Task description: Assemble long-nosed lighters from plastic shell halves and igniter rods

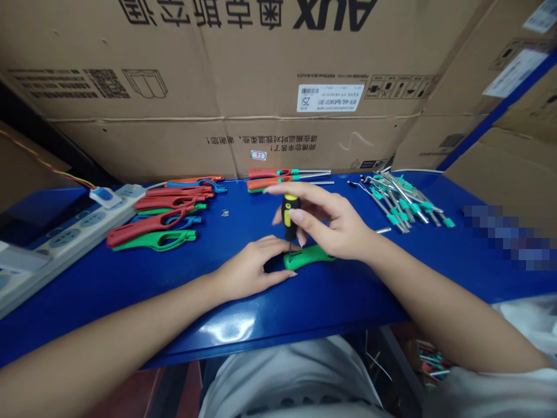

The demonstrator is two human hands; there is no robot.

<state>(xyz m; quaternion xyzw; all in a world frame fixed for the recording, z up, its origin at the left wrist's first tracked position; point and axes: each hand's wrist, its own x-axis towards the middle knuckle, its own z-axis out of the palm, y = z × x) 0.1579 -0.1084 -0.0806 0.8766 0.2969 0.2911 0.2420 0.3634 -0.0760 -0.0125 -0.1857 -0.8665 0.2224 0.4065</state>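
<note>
A green lighter (311, 256) lies flat on the blue table in front of me. My left hand (255, 264) grips its left end between thumb and fingers. Above it, my right hand (333, 219) is closed on a short yellow-and-black screwdriver (289, 217) held upright. The screwdriver's shaft points down to the left part of the green handle. Behind my right hand the far end of the lighter is partly hidden, and a metal tube tip (383, 231) shows to the right of the hand.
Red, green and blue lighter handles (150, 229) lie at left beside a white power strip (82, 223). Tiny metal bits (225, 213) lie nearby. Several lighters with tubes (278, 181) rest at the back. Metal tubes with teal parts (400, 197) are piled at right. Cardboard (261, 98) stands behind.
</note>
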